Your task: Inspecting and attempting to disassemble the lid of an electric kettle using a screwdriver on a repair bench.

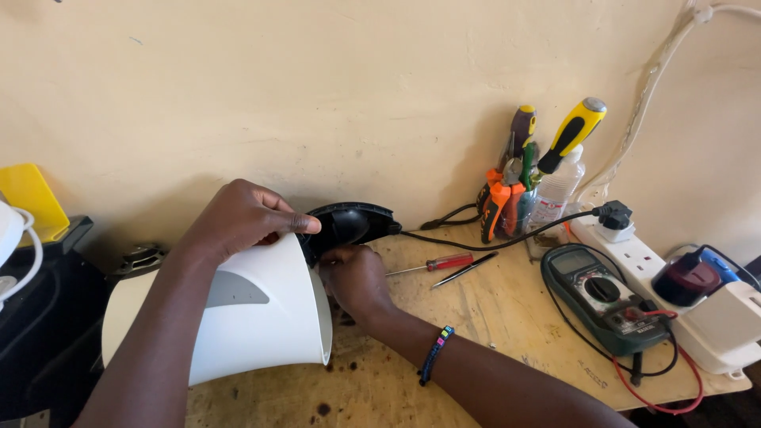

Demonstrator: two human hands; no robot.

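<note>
White kettle (261, 317) w/ grey panel, black base (349, 224), red-handled screwdriver (434, 264), green multimeter (604, 297).

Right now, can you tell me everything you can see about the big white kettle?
The kettle is a white, smooth plastic body lying on its side on the wooden bench, wide end facing right. It has a grey oval panel on its side. A black round base sits at its right end, with a black cord running off to the right. The left hand grips its upper rim, and the right hand reaches in between the body and the black base. Its inside is hidden.
</note>
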